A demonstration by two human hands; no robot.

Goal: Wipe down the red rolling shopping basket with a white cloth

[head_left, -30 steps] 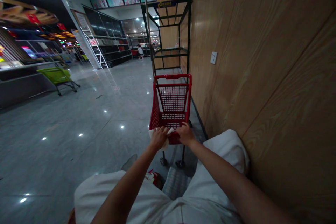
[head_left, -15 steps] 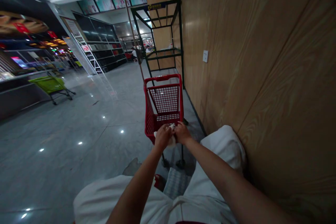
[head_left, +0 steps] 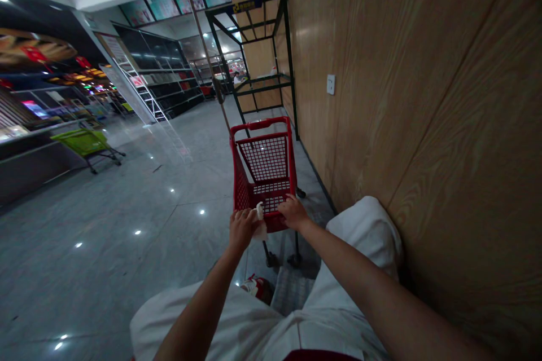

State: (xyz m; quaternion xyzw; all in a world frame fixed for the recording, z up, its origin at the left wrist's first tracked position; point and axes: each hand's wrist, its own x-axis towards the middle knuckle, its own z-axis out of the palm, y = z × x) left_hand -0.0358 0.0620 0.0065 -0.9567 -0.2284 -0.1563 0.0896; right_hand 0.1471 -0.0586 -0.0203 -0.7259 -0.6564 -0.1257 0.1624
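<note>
Directly in front of me stands a red shopping cart (head_left: pixel 266 158), its near rim close to my knees. My left hand (head_left: pixel 242 228) is closed on a crumpled white cloth (head_left: pixel 261 228) at the left end of that rim. Part of the cloth hangs down below the fingers. My right hand (head_left: pixel 293 212) grips the cart's near rim toward its right corner, with fingers curled over the edge. A gap of rim lies between the two hands.
A wood-panelled wall (head_left: pixel 381 96) with a socket (head_left: pixel 331 84) runs along my right. Behind the cart rise a dark metal rack (head_left: pixel 291 67) and a long pole (head_left: pixel 203 39). A green cart (head_left: pixel 84 142) stands left, near a ladder (head_left: pixel 146 90). Glossy grey floor (head_left: pixel 139 197) spreads leftward.
My left hand has moved left along the near rim with the white cloth, away from my right hand. The right hand stays at about the same place on the rim.
</note>
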